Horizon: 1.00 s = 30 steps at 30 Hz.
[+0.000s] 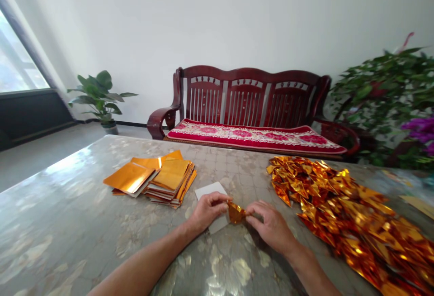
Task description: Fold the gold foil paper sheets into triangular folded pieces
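Between my two hands is a small folded piece of gold foil paper (pixel 236 213), held just above the table. My left hand (pixel 210 210) pinches its left end between thumb and fingers. At its right end, my right hand (pixel 267 222) grips it with thumb and fingertips. Pale paper (pixel 210 189) lies on the table under and behind my left hand, which partly covers it. Left of my hands sits a loose stack of flat gold foil sheets (pixel 171 176). To the right spreads a big heap of folded gold foil pieces (pixel 322 192).
The table (pixel 84 223) has a glossy, flower-patterned cover. Behind its far edge stands a dark red wooden bench (pixel 246 101) with a red and white cushion (pixel 254 136). A potted plant (pixel 101 94) is at the left, and leafy plants (pixel 383 92) rise at the right. Clear plastic (pixel 396 180) lies far right.
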### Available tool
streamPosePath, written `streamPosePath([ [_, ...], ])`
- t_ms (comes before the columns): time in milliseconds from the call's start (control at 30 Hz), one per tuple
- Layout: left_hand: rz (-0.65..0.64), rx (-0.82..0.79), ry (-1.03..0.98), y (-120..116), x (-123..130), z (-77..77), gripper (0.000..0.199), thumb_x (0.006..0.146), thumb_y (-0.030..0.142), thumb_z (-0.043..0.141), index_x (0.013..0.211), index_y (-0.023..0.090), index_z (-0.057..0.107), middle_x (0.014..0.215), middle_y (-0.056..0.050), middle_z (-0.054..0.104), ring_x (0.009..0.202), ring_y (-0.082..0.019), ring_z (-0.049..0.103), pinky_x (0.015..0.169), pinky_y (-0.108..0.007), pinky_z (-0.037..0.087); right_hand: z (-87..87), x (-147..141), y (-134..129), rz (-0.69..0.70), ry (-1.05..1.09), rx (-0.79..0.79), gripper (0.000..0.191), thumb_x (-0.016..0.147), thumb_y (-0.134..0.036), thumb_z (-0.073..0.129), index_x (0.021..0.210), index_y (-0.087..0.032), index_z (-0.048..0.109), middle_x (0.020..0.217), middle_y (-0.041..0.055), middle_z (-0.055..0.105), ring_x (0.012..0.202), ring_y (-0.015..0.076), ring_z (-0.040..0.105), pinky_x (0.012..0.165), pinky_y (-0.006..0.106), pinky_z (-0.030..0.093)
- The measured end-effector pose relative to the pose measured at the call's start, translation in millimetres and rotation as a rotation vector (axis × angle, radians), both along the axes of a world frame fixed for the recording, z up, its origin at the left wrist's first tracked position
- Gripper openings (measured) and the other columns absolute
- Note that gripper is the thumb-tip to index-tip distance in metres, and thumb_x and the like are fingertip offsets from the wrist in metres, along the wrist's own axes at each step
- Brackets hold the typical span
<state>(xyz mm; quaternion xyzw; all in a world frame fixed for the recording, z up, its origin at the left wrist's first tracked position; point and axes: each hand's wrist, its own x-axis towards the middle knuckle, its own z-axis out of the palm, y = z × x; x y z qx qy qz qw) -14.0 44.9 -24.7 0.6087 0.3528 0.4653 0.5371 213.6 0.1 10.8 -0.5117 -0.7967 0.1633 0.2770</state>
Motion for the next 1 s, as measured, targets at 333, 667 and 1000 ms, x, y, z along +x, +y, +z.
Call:
streamPosePath([
  [333,0.025,0.045,0.05,-1.5,3.9,-7.0,0.022,0.076,0.034,0.072,0.086,0.015,0.073,0.081,-0.005,0.074,0.074,-0.016,0.065,0.073,-0.026,0.051,-2.7,-1.6,0.2,-0.002,0.079,0.018,0.011,0.086,-0.022,0.058,0.08,-0.024,0.067,0.087,0.0019,0.071,0.088,0.0197,0.064,0.083,0.032,0.047],
  [667,0.178,0.135,0.163,-2.8,-0.7,-4.7,0.013,0.079,0.028,0.064,0.082,0.017,0.07,0.077,-0.002,0.07,0.072,-0.014,0.061,0.069,-0.023,0.048,3.0,5.4,-4.2,0.083,0.176,-0.037,0.049,0.07,-0.005,0.052,0.111,-0.026,0.07,0.113,0.0023,0.073,0.106,0.02,0.066,0.098,0.035,0.049],
  [1000,0.145,0.099,0.119,-0.3,0.9,-8.1,0.011,0.078,0.027,0.063,0.08,0.016,0.061,0.071,0.002,0.062,0.064,-0.011,0.056,0.061,-0.02,0.044,-2.8,9.9,0.1,0.172,0.155,0.069,0.025,0.088,-0.016,0.057,0.102,-0.028,0.074,0.1,0.0021,0.074,0.094,0.0168,0.067,0.087,0.03,0.051],
])
